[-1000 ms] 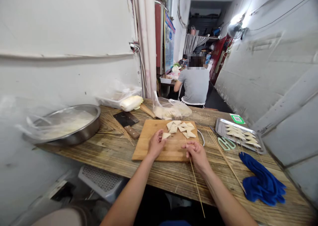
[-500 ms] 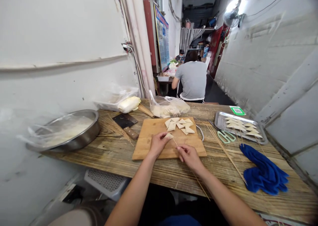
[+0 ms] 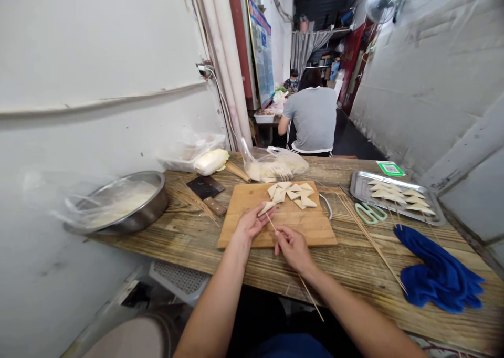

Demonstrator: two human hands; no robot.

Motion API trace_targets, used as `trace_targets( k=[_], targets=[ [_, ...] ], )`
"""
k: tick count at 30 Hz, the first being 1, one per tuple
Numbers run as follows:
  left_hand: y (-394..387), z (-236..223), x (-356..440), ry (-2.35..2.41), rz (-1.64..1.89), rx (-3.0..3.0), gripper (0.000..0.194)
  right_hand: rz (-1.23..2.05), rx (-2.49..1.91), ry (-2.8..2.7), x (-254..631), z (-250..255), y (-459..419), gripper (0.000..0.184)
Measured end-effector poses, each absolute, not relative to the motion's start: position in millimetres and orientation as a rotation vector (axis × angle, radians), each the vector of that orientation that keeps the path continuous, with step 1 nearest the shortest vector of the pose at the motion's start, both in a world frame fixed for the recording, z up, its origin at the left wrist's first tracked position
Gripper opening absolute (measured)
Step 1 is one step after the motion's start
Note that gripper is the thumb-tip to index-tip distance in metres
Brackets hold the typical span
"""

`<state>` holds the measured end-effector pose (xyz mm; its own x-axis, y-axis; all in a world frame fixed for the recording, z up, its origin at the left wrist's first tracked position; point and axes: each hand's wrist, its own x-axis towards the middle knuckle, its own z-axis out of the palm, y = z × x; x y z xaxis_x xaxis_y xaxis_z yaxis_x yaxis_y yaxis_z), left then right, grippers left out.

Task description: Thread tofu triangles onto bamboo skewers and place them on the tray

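Note:
My left hand [image 3: 252,222] holds a pale triangular tofu-like piece [image 3: 268,207] between thumb and fingers, over the left part of a wooden cutting board [image 3: 240,211]. A long thin bamboo skewer [image 3: 312,298] is pinched in my right hand [image 3: 290,246], at the board's front edge. Its far end meets the piece in my left hand; how deep it goes in I cannot tell. The near end sticks out below my right wrist, past the table edge. Several more pale triangles [image 3: 302,194] lie in a loose cluster at the back of the board.
Left of the board are a cleaver [image 3: 205,188], loose skewers and a steel basin [image 3: 151,211]. On the right lie green-handled scissors [image 3: 370,213], skewers, a blue cloth [image 3: 437,274] and a metal tray [image 3: 360,190] of skewered triangles. Behind sit a plastic bag [image 3: 273,166] and cabbage [image 3: 211,161].
My left fingers have opened out somewhat under the triangle, which now shows more fully. My right hand has shifted slightly down and left with the skewer. The whole view has swung a little left.

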<state>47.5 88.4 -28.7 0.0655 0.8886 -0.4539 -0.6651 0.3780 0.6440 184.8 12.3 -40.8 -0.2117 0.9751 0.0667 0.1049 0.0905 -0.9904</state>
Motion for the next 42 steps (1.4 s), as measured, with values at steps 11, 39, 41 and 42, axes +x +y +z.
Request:
trace_targets(
  k=[11,39,41,42],
  targets=[
    [92,-33,50,0.991,1.201,0.342,0.005,1.114,-1.203,-1.429,184,-51,12,0.036],
    [89,-35,52,0.971,1.187,0.417,0.006,1.063,-1.219,-1.456,181,-56,15,0.037],
    [88,-35,53,0.971,1.19,0.419,0.005,1.045,-1.223,-1.464,181,-56,15,0.036],
    [88,-34,53,0.973,1.192,0.419,0.004,1.034,-1.224,-1.469,181,-56,15,0.036]
  ],
)
